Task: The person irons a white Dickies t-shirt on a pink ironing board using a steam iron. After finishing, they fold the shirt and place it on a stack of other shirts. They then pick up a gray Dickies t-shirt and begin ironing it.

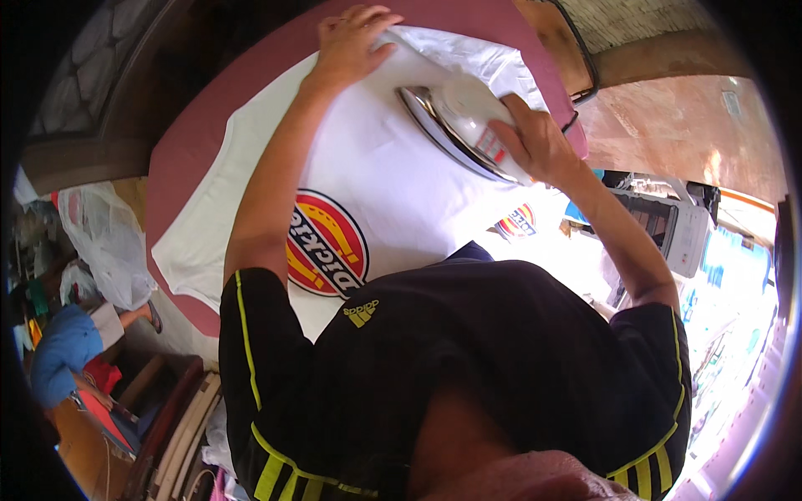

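A white T-shirt with a round red, yellow and black print lies spread over a maroon padded ironing board. My right hand is closed round a white clothes iron with a shiny metal rim, which rests on the shirt's right part. At the far edge of the cloth, my left hand lies with fingers stretched out, holding nothing. Wrinkles show in the fabric beyond the iron. The iron's handle is partly hidden by my right hand. A second, smaller print hangs near the board's near right side.
At the lower left another person in blue bends beside wooden furniture. A clear plastic bag hangs left of the board. On the right stands a grey-white appliance or frame, under a wooden panel. Bright light enters there.
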Action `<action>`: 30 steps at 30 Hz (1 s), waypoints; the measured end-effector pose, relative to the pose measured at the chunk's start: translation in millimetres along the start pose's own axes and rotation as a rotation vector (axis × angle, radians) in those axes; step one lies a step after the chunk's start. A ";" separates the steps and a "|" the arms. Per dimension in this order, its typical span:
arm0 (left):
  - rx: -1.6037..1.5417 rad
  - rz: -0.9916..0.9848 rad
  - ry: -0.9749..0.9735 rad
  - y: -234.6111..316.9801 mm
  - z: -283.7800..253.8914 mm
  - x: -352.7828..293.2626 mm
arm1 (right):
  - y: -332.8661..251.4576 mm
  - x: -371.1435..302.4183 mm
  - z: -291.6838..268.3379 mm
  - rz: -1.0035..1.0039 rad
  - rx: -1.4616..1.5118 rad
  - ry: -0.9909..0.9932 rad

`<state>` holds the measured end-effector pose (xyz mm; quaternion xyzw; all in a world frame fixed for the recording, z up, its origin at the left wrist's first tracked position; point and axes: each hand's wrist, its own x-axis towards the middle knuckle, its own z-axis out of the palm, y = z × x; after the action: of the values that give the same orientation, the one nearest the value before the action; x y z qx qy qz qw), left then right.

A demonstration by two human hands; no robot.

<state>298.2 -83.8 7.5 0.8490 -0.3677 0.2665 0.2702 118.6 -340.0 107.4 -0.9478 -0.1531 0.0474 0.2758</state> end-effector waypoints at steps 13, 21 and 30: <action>-0.444 -0.448 -0.250 -31.0 77.7 111.3 | 74.8 59.8 -10.9 -0.148 -0.201 0.378; 0.267 -0.454 -0.175 25.1 20.2 8.1 | 107.9 196.6 -42.2 -0.043 -0.320 0.412; 0.558 -0.504 -0.260 27.3 26.8 -21.2 | 151.9 134.1 -44.3 -0.655 -1.070 0.544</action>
<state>271.6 -107.1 -18.2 0.9801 -0.0923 0.1717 0.0372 293.6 -441.8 62.5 -0.8367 -0.3597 -0.3604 -0.2018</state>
